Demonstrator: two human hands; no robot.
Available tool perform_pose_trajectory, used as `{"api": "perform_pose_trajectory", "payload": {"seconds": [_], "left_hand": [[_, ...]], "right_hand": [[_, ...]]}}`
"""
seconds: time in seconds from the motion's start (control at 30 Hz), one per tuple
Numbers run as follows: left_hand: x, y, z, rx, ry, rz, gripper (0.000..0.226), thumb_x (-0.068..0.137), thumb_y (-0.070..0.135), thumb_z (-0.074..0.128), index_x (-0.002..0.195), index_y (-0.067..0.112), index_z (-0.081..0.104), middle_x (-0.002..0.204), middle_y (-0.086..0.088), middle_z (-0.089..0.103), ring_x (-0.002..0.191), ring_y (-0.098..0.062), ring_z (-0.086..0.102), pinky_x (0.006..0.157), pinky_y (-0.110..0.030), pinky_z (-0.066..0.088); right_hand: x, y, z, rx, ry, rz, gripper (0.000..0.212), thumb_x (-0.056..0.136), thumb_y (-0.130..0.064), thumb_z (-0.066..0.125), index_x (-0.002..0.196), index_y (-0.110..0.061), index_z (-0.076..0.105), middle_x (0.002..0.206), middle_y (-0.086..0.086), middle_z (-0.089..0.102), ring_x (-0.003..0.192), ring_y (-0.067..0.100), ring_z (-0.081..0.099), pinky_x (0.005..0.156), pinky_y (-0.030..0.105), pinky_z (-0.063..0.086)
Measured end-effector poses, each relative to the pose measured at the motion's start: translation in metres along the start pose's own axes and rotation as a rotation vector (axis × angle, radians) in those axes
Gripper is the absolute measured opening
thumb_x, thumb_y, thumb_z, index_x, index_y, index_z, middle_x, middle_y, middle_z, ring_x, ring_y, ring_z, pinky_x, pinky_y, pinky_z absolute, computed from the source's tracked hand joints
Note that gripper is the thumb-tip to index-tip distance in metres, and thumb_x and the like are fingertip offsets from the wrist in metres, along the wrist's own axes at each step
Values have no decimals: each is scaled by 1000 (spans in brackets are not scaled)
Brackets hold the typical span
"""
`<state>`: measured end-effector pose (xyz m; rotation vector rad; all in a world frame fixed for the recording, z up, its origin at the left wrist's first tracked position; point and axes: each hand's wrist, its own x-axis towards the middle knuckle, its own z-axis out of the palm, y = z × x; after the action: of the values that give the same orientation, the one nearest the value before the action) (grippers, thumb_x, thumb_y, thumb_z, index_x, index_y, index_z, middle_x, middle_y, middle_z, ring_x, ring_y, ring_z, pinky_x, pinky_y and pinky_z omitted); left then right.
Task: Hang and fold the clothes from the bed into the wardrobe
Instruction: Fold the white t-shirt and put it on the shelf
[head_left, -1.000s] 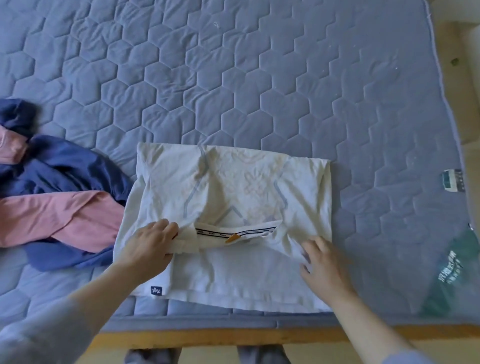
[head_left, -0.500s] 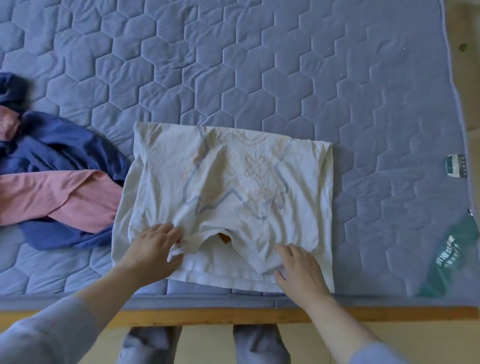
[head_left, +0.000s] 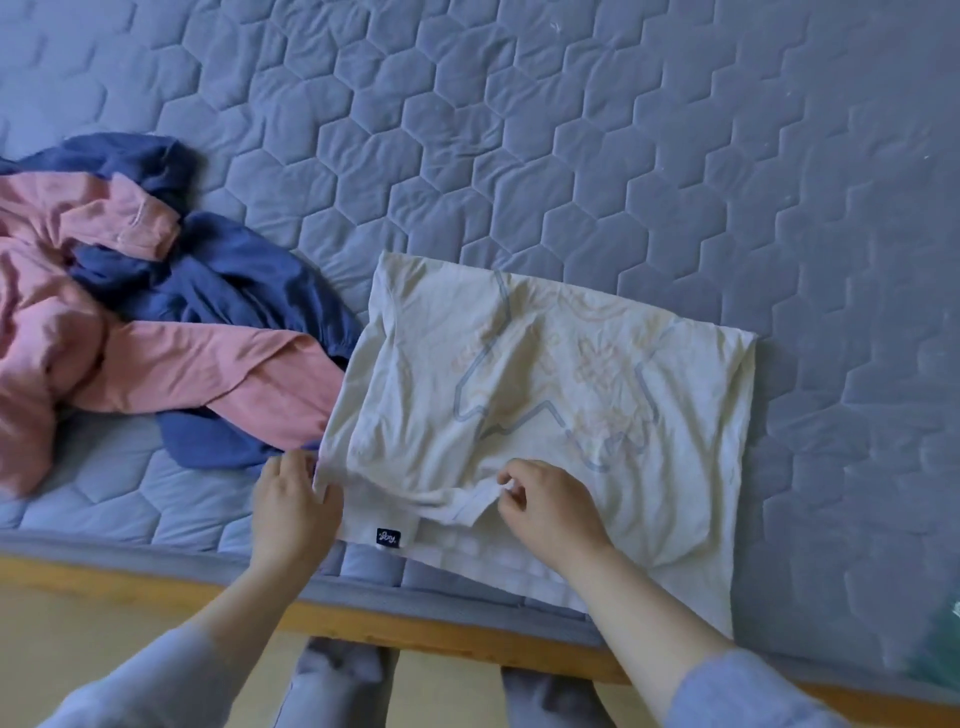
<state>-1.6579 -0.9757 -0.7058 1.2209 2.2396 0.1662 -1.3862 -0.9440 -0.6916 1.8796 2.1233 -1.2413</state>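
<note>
Cream cotton, folded into a broad rectangle: white T-shirt (head_left: 545, 410) lying flat on the bed (head_left: 571, 156) near its front edge, long axis running left to right and tilted a little, right end lower in the view. Faint blue outline and pale orange print showing through the top layer; small dark label at the near left corner; soft creases across the middle. Left hand (head_left: 293, 506) resting at the shirt's near left corner, fingers curled over the edge, grip on the cloth unclear. Right hand (head_left: 545, 506) pinching a small fold of the shirt's near hem between thumb and fingers. Just left of the shirt, touching it, a crumpled pink garment (head_left: 171, 364) tangled with a navy garment (head_left: 234, 291). Wooden bed frame (head_left: 415, 631) along the near side.
</note>
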Motion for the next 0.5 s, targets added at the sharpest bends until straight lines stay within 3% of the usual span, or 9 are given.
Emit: {"api": "perform_pose_trajectory", "payload": {"seconds": [0.1, 0.2, 0.3, 0.4, 0.5], "left_hand": [[1, -26, 1, -125, -159, -257, 32, 88, 22, 68, 110, 3, 58, 102, -9, 63, 90, -25, 58, 71, -34, 42], [6, -40, 3, -104, -235, -230, 10, 89, 20, 66, 92, 12, 61, 81, -1, 62, 76, -20, 56, 62, -33, 40], [10, -44, 0, -127, -193, -186, 22, 90, 18, 65, 74, 7, 56, 65, -2, 56, 62, -17, 48, 54, -32, 33], [10, -49, -12, -352, -178, -201, 27, 90, 16, 64, 70, 7, 49, 62, -2, 48, 58, -15, 42, 53, -29, 30], [1, -62, -28, -617, -257, -224, 25, 91, 15, 64, 75, 3, 49, 62, 2, 45, 60, -12, 41, 55, -23, 33]], "right_hand": [[13, -21, 12, 5, -43, -3, 23, 93, -25, 49, 111, -19, 61, 100, -4, 65, 91, 16, 60, 75, 28, 46], [20, -34, 27, -9, -81, 8, 22, 92, -27, 49, 110, -22, 61, 100, -7, 64, 90, 15, 60, 72, 27, 45], [25, -43, 37, -31, -87, 42, 22, 92, -30, 48, 109, -25, 61, 95, -11, 63, 85, 11, 59, 69, 27, 47], [29, -54, 42, -59, -62, 36, 23, 92, -28, 48, 111, -27, 61, 93, -13, 61, 79, 6, 54, 58, 16, 38], [33, -69, 46, -71, -58, 8, 23, 94, -28, 49, 114, -26, 61, 99, -10, 64, 79, 5, 54, 61, 19, 36]]}}
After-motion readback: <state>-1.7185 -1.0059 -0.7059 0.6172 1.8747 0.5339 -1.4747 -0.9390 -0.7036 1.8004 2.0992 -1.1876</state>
